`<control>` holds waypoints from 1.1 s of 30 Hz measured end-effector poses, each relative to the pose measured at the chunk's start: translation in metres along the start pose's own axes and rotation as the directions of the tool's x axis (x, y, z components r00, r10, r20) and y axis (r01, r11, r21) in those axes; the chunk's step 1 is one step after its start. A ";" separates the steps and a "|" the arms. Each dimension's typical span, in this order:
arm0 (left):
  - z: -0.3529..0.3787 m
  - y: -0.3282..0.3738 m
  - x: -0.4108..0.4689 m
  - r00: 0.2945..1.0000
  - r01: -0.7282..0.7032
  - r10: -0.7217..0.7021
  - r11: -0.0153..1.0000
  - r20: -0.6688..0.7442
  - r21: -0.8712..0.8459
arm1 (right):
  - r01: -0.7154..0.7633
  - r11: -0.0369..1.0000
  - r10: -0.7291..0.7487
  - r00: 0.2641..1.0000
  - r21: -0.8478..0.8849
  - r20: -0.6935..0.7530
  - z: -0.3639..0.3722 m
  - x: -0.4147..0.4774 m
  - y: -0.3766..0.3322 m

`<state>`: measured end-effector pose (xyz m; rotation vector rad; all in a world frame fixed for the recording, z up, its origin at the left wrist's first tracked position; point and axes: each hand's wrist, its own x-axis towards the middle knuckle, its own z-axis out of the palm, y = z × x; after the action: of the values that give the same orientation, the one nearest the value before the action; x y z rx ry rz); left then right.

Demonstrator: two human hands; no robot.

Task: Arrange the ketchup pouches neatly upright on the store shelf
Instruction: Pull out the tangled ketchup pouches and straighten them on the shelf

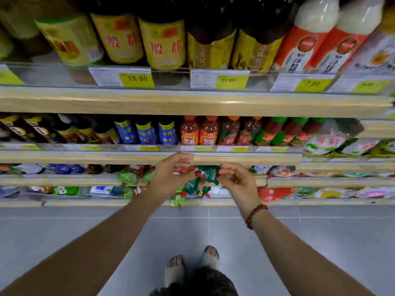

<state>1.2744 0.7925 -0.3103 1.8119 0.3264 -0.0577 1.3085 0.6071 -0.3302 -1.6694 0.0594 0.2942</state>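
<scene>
A: Setting: store aisle, grey tiled floor (85, 227), shelving with pale wooden front edges. The view is blurred toward the frame borders.

B: Surroundings?

A: Top tier: large dark bottles (164, 39) with yellow labels, white-topped bottles (316, 16) at right, yellow price tags (136, 79) along the rail. Next tier: blue-labelled bottles (147, 133), then red sauce bottles (199, 132). That tier's wooden edge (106, 159) sits just above the hands and overhangs the work spot.

B: Task item?

A: One ketchup pouch (208, 175), green with red, is held tilted in front of the third shelf (64, 182), between both hands. Loose pouches (130, 177) lie untidily on that shelf to the left. Lower pouches (192, 190) lean at the bottom shelf's front edge.

B: Hands?

A: Left hand (171, 174): fingers curled, pinching the pouch's left end. Right hand (237, 180): fingers curled, pinching its right edge. A bead bracelet (255, 215) is on the right wrist.

B: Clearance?

A: Open floor under the forearms. The sandalled feet (174, 272) stand back from the shelf base.
</scene>
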 end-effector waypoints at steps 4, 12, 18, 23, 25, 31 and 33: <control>0.017 -0.027 0.016 1.000 0.024 -0.024 1.000 0.000 -0.007 | 0.024 0.997 -0.020 0.999 -0.078 0.049 -0.003 0.025 0.030; 0.043 -0.105 0.038 0.999 -0.012 0.011 1.000 0.044 0.024 | 0.031 0.999 -0.030 0.999 -0.042 0.013 0.003 0.057 0.112; 0.057 -0.166 0.067 0.993 -0.115 0.113 0.991 -0.037 -0.066 | 0.130 0.990 -0.131 0.991 -0.044 -0.006 0.021 0.073 0.177; 0.068 -0.198 0.080 0.971 -0.235 0.219 0.950 -0.097 -0.204 | 0.213 0.974 -0.213 0.977 0.070 -0.006 0.030 0.091 0.208; 0.070 -0.211 0.084 0.962 -0.269 0.253 0.941 -0.101 -0.207 | 0.263 0.961 -0.264 0.964 0.080 0.002 0.028 0.096 0.219; 0.067 -0.235 0.093 0.922 -0.387 0.379 0.903 -0.079 -0.187 | 0.418 0.908 -0.419 0.908 0.016 0.031 0.026 0.103 0.247; 0.065 -0.240 0.097 0.906 -0.424 0.419 0.891 -0.067 -0.162 | 0.478 0.878 -0.478 0.878 0.012 0.020 0.026 0.108 0.254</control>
<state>1.3154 0.8036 -0.5738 1.6745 -0.0486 0.2962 1.3554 0.6153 -0.6030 -1.6149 -0.3680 -0.0651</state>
